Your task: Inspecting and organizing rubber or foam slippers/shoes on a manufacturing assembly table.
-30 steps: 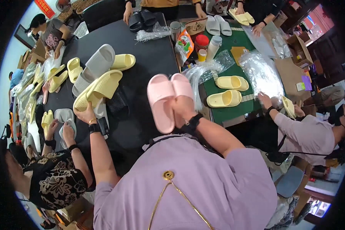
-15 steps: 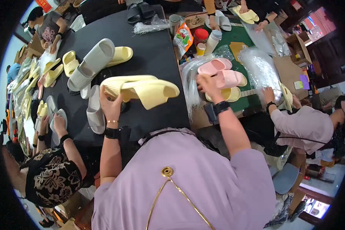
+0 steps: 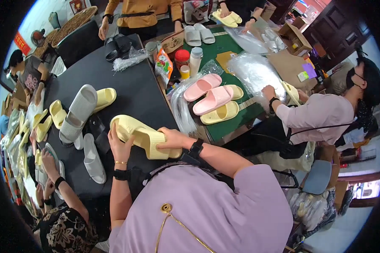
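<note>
Between my hands is a pale yellow pair of slide slippers (image 3: 142, 134), held together over the near edge of the black table (image 3: 133, 82). My left hand (image 3: 121, 145) grips the rounded left end, thumb on the near side. My right hand (image 3: 173, 139) is closed on the ribbed strap at the other end. A grey slide slipper (image 3: 93, 159) lies on the table to the left of my left hand. Beyond it, a large grey slipper (image 3: 81, 110) leans across a yellow one (image 3: 105, 98).
Pink slippers (image 3: 213, 100) rest on a green mat (image 3: 228, 126) at right, beside clear plastic bags (image 3: 257, 76). A white bottle (image 3: 195, 61) and red-lidded jar (image 3: 182, 58) stand behind. A co-worker's hand (image 3: 50, 164) works at left; another person (image 3: 321, 109) sits at right.
My right hand has come left from beside the pink slippers and taken hold of the yellow pair. The yellow slippers have tilted and come nearer to me. The whole view has turned rightward.
</note>
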A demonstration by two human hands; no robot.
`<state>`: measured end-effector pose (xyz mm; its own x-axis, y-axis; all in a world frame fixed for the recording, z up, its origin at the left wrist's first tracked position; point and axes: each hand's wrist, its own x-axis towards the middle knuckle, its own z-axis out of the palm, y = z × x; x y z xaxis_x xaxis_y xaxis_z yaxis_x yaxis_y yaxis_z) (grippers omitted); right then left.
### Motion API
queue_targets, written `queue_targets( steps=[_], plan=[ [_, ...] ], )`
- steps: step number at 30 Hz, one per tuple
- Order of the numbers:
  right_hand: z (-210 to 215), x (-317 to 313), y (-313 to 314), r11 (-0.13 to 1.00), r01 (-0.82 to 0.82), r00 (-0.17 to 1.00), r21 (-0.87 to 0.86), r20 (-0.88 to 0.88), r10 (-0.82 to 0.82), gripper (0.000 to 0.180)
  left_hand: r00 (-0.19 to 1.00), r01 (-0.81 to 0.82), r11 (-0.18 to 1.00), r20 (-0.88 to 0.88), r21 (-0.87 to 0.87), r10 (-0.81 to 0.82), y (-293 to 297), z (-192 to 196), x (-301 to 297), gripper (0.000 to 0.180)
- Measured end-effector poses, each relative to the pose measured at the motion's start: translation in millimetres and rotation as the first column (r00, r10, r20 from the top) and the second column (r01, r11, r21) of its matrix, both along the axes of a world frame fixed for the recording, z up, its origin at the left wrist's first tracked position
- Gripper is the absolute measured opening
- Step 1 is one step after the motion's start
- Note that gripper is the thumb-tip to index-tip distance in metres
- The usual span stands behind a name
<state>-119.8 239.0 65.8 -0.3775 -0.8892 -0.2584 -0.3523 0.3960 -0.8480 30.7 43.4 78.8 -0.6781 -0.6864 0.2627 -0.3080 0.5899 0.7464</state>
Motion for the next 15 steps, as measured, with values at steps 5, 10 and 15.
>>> queue_targets(
  steps=[5, 10, 15],
  plan=[
    [-14, 3, -7, 0.973, 0.197, 0.791, 0.117, 0.568, -0.228, 0.052, 0.999, -0.047, 0.998, 0.026, -0.051, 0.048, 3, -22, 11, 0.066],
    [-34, 15, -7, 0.986, 0.161, 0.482, 0.031, 0.87, -0.106, 0.04, 0.959, 0.096, 0.887, 0.198, 0.453, -0.205, 20, -83, 27, 0.045],
    [-49, 14, 4, 0.983, 0.183, 0.401, 0.021, 0.911, -0.094, 0.037, 0.985, -0.039, 0.779, 0.156, 0.626, -0.076, 51, -71, 9, 0.053]
  ],
)
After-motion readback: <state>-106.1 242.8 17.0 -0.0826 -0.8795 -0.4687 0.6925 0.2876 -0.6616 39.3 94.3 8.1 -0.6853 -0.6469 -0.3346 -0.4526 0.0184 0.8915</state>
